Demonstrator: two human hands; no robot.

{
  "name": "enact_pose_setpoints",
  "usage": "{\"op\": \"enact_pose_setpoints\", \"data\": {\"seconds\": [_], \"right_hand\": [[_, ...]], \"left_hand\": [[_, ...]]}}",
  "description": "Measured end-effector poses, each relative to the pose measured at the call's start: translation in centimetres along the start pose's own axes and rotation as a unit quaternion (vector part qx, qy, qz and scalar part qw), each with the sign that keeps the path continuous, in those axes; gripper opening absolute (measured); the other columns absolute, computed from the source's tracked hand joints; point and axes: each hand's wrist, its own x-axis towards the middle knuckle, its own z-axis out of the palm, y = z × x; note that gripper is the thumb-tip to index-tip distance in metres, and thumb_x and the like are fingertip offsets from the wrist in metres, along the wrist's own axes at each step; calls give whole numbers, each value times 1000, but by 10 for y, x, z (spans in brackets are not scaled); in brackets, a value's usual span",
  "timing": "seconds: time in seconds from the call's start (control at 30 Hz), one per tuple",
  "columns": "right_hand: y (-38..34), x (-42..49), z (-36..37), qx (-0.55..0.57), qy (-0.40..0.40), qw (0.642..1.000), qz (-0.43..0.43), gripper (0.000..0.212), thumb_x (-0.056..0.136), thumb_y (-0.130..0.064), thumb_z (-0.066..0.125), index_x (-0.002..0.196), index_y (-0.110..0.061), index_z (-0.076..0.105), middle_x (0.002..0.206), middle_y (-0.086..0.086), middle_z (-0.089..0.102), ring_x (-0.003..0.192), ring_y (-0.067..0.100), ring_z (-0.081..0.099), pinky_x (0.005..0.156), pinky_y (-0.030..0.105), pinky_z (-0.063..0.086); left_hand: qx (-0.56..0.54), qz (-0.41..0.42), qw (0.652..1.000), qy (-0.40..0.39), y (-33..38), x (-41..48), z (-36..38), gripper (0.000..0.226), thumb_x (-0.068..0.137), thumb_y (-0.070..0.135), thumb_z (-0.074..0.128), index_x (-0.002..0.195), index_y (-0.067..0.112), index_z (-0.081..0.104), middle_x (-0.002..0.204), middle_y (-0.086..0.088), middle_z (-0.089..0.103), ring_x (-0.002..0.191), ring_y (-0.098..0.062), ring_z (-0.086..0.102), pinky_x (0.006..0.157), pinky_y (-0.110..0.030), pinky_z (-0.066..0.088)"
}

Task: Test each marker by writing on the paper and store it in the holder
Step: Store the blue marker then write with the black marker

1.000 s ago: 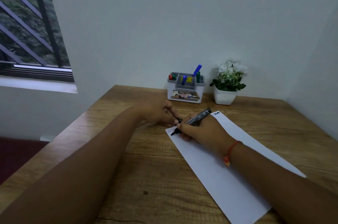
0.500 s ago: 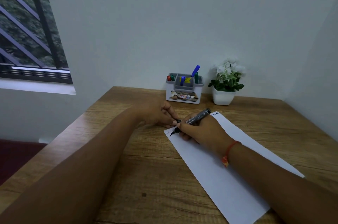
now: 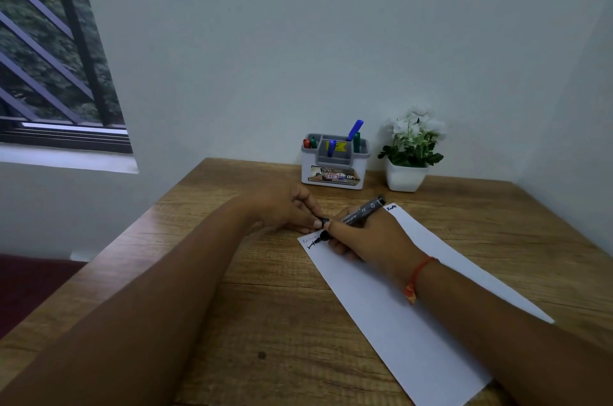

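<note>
head | desk point(image 3: 232, 322) under both arms | paper point(image 3: 391, 312) beneath right hand point(image 3: 368, 239) | holder point(image 3: 335, 170) beyond hands, markers inside | left hand point(image 3: 288, 210) pinches cap point(image 3: 323, 221) beside paper | right hand grips marker point(image 3: 361, 213), tip on paper's near-left corner | tip: light pressure, short stroke, keep paper still

Matt grained wood table point(image 3: 265, 306) — smooth white paper point(image 3: 398, 322), glossy plastic holder point(image 3: 333, 173).
</note>
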Motion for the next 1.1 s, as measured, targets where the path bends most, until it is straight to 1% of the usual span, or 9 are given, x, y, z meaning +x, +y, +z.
{"op": "enact_pose_setpoints", "data": {"seconds": [0.17,0.43,0.5,0.6,0.7,0.8,0.87,0.97,1.1], "right_hand": [[0,0,1,-17,-2,1000,-3,23,87,-31,69,79,-11,75,66,0,76,52,0,65,48,11,46],[1,0,0,-32,7,999,16,30,80,-36,65,76,-7,72,67,4,75,55,7,67,56,24,54],[1,1,0,-24,18,999,23,28,81,-34,64,77,-7,72,65,4,74,53,7,66,54,24,52],[1,3,-3,86,64,993,55,16,88,-23,67,86,-9,74,68,3,76,55,9,68,52,22,53],[-3,2,-8,163,92,980,70,15,92,-24,68,87,-11,74,65,0,75,57,4,68,49,20,52],[-7,2,-18,208,134,968,48,10,93,-24,69,87,-16,72,64,-3,73,59,3,67,49,20,51],[-9,2,-26,229,160,960,17,5,94,-22,69,93,-17,71,70,-2,74,64,4,68,52,20,53],[-11,0,-33,290,153,945,-6,7,96,-20,68,99,-14,70,78,2,76,69,7,69,57,22,55],[-14,-2,-34,342,125,931,16,16,96,-25,68,95,-10,75,78,6,77,67,9,71,55,23,56]], "left_hand": [[-3,-2,1000,-2,0,0,0,20,78,0,73,97,5,67,89,-11,75,84,-18,72,71,-22,57],[-15,-3,1000,-2,4,-4,2,21,80,-3,71,100,1,66,85,-8,75,79,-14,72,65,-18,55],[-18,0,1000,1,5,-5,2,22,79,-2,72,100,1,66,84,-7,75,77,-13,72,63,-16,54],[-17,-2,1000,3,4,-5,2,22,79,-1,73,99,2,67,86,-7,75,79,-14,72,65,-17,54],[-22,-4,1000,9,2,-3,1,22,78,2,74,99,4,68,89,-8,75,85,-16,72,72,-22,57],[-34,13,998,41,0,-1,-2,23,78,6,76,100,8,69,95,-9,75,92,-21,71,81,-29,57],[-79,32,995,60,-2,0,-3,23,78,4,75,101,8,69,96,-11,74,92,-21,71,78,-27,57],[-152,44,985,65,-1,1,-3,25,80,1,72,104,5,67,97,-14,73,91,-22,71,77,-25,57],[-207,51,976,54,3,1,0,26,81,1,70,107,3,65,104,-18,71,97,-25,70,80,-28,57]]}}
